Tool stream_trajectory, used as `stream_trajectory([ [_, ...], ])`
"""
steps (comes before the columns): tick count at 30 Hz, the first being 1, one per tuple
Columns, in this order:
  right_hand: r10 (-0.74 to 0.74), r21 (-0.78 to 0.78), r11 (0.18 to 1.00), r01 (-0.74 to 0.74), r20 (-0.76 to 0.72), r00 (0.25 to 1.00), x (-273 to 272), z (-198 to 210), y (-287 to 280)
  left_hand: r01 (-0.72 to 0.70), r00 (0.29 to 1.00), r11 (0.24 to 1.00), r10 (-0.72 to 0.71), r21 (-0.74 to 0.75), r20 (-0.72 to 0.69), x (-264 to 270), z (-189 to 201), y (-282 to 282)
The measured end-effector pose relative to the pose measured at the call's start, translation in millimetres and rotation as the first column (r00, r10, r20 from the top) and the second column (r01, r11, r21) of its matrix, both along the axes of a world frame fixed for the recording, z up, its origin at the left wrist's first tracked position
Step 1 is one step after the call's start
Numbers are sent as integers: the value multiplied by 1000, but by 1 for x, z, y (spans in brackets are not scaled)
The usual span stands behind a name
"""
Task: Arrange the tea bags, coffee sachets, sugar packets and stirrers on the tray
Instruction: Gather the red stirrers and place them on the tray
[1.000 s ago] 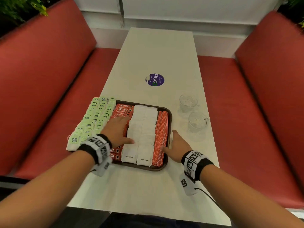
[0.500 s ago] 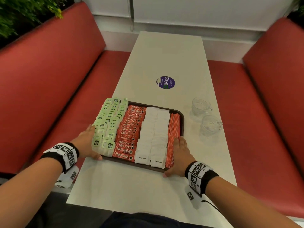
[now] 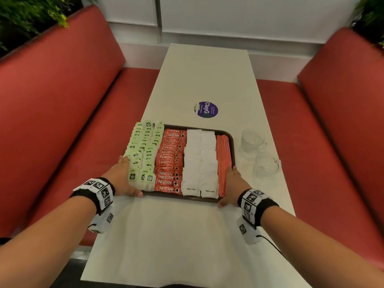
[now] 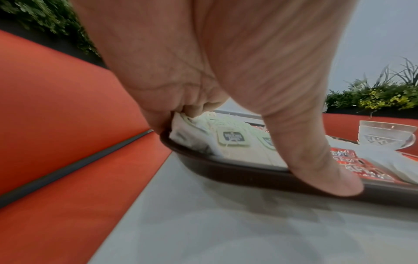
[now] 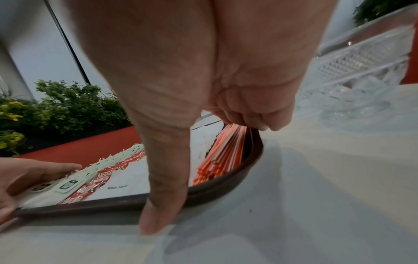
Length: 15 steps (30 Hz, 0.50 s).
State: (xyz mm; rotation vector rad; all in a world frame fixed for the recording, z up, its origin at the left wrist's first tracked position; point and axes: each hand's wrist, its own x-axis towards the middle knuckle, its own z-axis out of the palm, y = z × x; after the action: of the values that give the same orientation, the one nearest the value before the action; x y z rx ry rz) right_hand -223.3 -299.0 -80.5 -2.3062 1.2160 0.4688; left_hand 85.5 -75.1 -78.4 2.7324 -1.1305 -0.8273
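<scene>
Tea bags point(image 3: 143, 154) hide tray point(image 3: 178, 198) edge beneath left hand point(image 3: 121, 179).

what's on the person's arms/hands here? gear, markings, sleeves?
Both forearms are bare, no sleeves or gloves. The left hand and right hand each have a black wristband carrying white blocks printed with black square fiducial markers. A white module hangs under each wrist; a thin black cable trails from the right one.
</scene>
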Motion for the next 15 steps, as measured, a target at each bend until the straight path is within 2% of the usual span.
stream_trajectory([
  [6, -46, -21, 999, 46, 18, 999, 24, -1, -31, -13, 1000, 1000, 13, 22, -5, 18, 2, -36],
  [15, -61, -40, 997, 59, -57, 997, 63, -1, -75, -25, 1000, 999, 24, 30, 17, 45, 3, -78],
])
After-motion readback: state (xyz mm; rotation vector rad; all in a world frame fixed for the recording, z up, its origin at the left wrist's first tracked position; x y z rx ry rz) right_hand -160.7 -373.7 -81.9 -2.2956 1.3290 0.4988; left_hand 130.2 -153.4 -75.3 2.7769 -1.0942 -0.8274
